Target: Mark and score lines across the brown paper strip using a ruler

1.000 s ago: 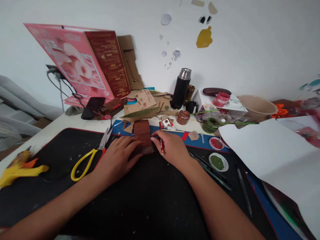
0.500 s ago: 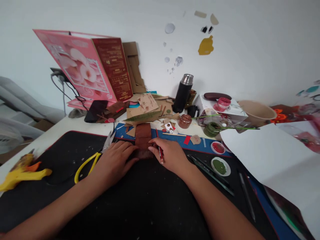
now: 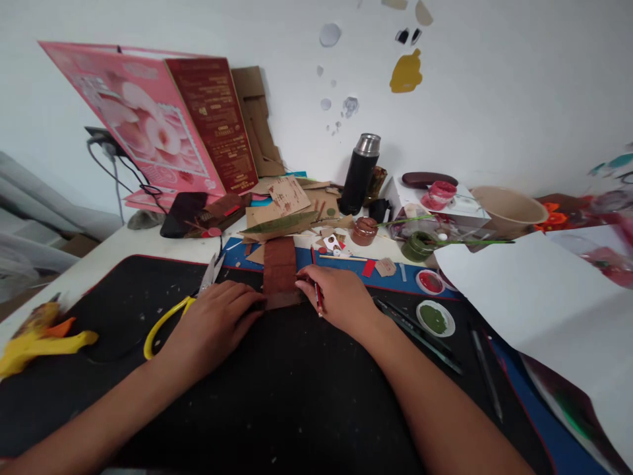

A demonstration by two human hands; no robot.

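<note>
A dark brown, flat strip of card-like material (image 3: 280, 267) lies upright in my view, its near end on the black mat. My left hand (image 3: 215, 320) rests palm down at its lower left corner, fingers stretched out and the index fingertip at the strip's edge. At the right edge is my right hand (image 3: 339, 297), with thumb and index finger bent close to the strip. A red-and-black pencil (image 3: 318, 300) is tucked in that hand, one end pointing toward me. Yellow-handled scissors (image 3: 165, 328) lie partly hidden behind my left hand.
A yellow glue gun (image 3: 44, 343) lies at the left. Beyond the strip are cardboard scraps (image 3: 289, 194), a black flask (image 3: 359, 175) and paint jars (image 3: 364, 231). Green (image 3: 435, 319) and red paint lids, dark pens (image 3: 420, 335) and a white sheet (image 3: 504, 284) are at the right.
My left hand has slid slightly left, off the strip's face to its edge, showing more of the strip. My right hand still holds the pencil. The view has tilted slightly.
</note>
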